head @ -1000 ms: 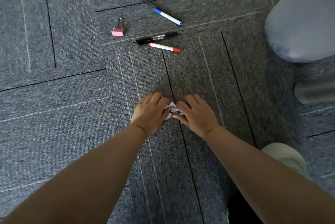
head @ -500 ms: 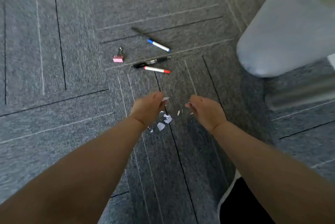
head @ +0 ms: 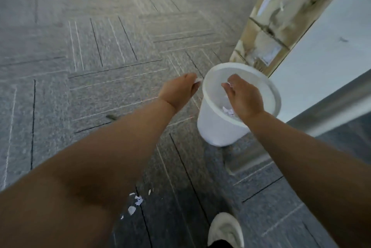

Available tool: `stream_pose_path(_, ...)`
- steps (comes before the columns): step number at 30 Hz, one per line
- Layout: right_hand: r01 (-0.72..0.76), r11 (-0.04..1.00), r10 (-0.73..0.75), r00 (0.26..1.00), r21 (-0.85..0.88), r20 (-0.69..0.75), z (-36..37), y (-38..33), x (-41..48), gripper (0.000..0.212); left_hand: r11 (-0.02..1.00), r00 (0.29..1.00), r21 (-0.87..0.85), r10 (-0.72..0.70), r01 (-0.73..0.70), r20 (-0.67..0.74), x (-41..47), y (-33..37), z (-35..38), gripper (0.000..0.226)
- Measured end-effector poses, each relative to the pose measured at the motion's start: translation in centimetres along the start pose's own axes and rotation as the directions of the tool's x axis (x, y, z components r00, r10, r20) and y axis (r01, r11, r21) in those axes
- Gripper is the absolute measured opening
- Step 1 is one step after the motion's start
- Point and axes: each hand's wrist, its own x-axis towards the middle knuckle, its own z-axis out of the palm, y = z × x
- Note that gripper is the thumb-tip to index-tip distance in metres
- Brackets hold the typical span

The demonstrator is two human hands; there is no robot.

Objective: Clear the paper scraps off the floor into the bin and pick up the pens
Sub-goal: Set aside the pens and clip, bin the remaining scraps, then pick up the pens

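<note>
left hand (head: 178, 91) beside bin (head: 217, 127) | right hand (head: 244, 98) over it | both pinch scraps (head: 198, 81)

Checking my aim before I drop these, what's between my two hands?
In the head view, the bin's rim stands between them: the left hand is outside the bin, the right hand over its opening.

matt white plastic bin (head: 218, 127), torn paper scraps (head: 136, 203) on rough grey carpet floor (head: 100, 87), brushed metal rail (head: 331, 105).
</note>
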Motion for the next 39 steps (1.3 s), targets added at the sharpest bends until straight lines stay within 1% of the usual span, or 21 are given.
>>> stream_pose_path(3, -0.152, 0.988, 0.152, 0.988, 0.01, -0.035, -0.9, 3.6, 0.7, 0.028, 0.999, 0.999, 0.015, 0.045, -0.046, 0.028, 4.0, 2.9, 2.2, 0.033)
stream_pose_path(5, -0.241, 0.97, 0.241, 0.97, 0.016, 0.016, 0.0, 5.7, 0.9, 0.029, 0.996, 0.996, 0.007, 0.085, -0.086, 0.03, 5.9, 4.3, 3.9, 0.032)
stream_pose_path(7, -0.331, 0.943, 0.333, 0.936, -0.039, 0.113, 1.0, 7.4, 1.1, 0.037, 0.995, 0.994, 0.012, 0.094, -0.095, 0.059, 7.4, 5.4, 5.7, 0.033)
stream_pose_path(9, -0.392, 0.91, 0.41, 0.9, -0.134, 0.149, 1.5, 8.7, 1.1, 0.045, 0.996, 0.983, -0.02, 0.087, -0.085, 0.162, 8.4, 6.1, 7.1, 0.036)
stream_pose_path(11, -0.409, 0.902, 0.423, 0.9, -0.137, 0.101, 1.6, 9.4, 0.9, 0.041, 0.996, 0.936, -0.063, 0.082, -0.064, 0.342, 8.8, 6.2, 8.4, 0.045)
stream_pose_path(12, -0.392, 0.913, 0.401, 0.913, -0.112, 0.071, 1.6, 9.4, 0.6, 0.039, 0.997, 0.908, -0.051, 0.081, -0.066, 0.41, 8.7, 6.0, 8.8, 0.049)
stream_pose_path(13, -0.367, 0.927, 0.371, 0.928, -0.081, 0.044, 1.7, 9.4, 0.4, 0.038, 0.996, 0.893, -0.022, 0.085, -0.084, 0.442, 8.4, 5.5, 9.2, 0.051)
stream_pose_path(15, -0.302, 0.953, 0.302, 0.953, -0.024, 0.013, 1.9, 9.0, 0.1, 0.038, 0.989, 0.901, 0.051, 0.107, -0.141, 0.421, 7.3, 4.5, 9.1, 0.051)
stream_pose_path(17, -0.226, 0.974, 0.226, 0.974, 0.025, 0.013, 2.5, 8.2, -0.1, 0.038, 0.98, 0.941, 0.103, 0.132, -0.171, 0.312, 5.6, 3.4, 8.6, 0.05)
stream_pose_path(19, -0.129, 0.988, 0.129, 0.992, 0.089, 0.007, 3.2, 6.6, 0.0, 0.036, 0.981, 0.982, 0.109, 0.144, -0.158, 0.126, 3.2, 2.2, 7.7, 0.045)
stream_pose_path(21, 0.048, 0.985, -0.044, 0.999, 0.165, -0.025, 4.5, 3.8, 0.1, 0.033, 0.985, 0.987, 0.112, 0.143, -0.134, -0.073, 0.4, 0.0, 6.8, 0.038)
stream_pose_path(22, 0.152, 0.97, -0.146, 0.988, 0.192, -0.046, 5.5, 2.1, 0.1, 0.032, 0.985, 0.979, 0.131, 0.131, -0.111, -0.154, -1.3, -1.5, 6.4, 0.036)
stream_pose_path(24, 0.316, 0.92, -0.309, 0.949, 0.232, -0.069, 7.7, -1.6, -0.2, 0.032, 0.984, 0.976, 0.177, 0.062, -0.024, -0.21, -5.2, -4.8, 5.6, 0.032)
stream_pose_path(26, 0.397, 0.875, -0.397, 0.916, 0.277, -0.062, 10.1, -5.1, -1.0, 0.033, 0.974, 0.981, 0.215, -0.036, 0.077, -0.189, -9.4, -7.8, 4.7, 0.03)
stream_pose_path(28, 0.43, 0.837, -0.453, 0.891, 0.338, -0.011, 12.6, -7.9, -2.6, 0.034, 0.955, 0.975, 0.237, -0.138, 0.177, -0.172, -13.6, -10.1, 3.6, 0.03)
stream_pose_path(30, 0.447, 0.807, -0.513, 0.854, 0.386, 0.084, 15.5, -9.9, -4.6, 0.037, 0.928, 0.962, 0.271, -0.22, 0.257, -0.16, -17.7, -11.7, 2.8, 0.031)
stream_pose_path(32, 0.464, 0.789, -0.574, 0.789, 0.402, 0.217, 18.6, -10.9, -7.1, 0.039, 0.898, 0.943, 0.289, -0.309, 0.332, -0.121, -22.0, -12.8, 3.0, 0.034)
stream_pose_path(34, 0.481, 0.777, -0.614, 0.719, 0.406, 0.325, 21.4, -11.3, -9.7, 0.034, 0.862, 0.91, 0.304, -0.41, 0.406, -0.056, -26.4, -13.5, 4.0, 0.04)
stream_pose_path(36, 0.476, 0.781, -0.622, 0.65, 0.404, 0.437, 23.8, -11.2, -12.4, 0.033, 0.805, 0.839, 0.322, -0.541, 0.497, 0.056, -30.3, -13.5, 5.6, 0.044)
stream_pose_path(37, 0.479, 0.781, -0.625, 0.599, 0.4, 0.501, 24.8, -11.0, -13.5, 0.038, 0.77, 0.779, 0.336, -0.611, 0.543, 0.143, -31.9, -13.4, 6.6, 0.044)
stream_pose_path(39, 0.475, 0.794, -0.6, 0.509, 0.38, 0.617, 26.1, -10.6, -15.4, 0.046, 0.71, 0.645, 0.357, -0.702, 0.607, 0.302, -34.3, -12.7, 8.7, 0.055)
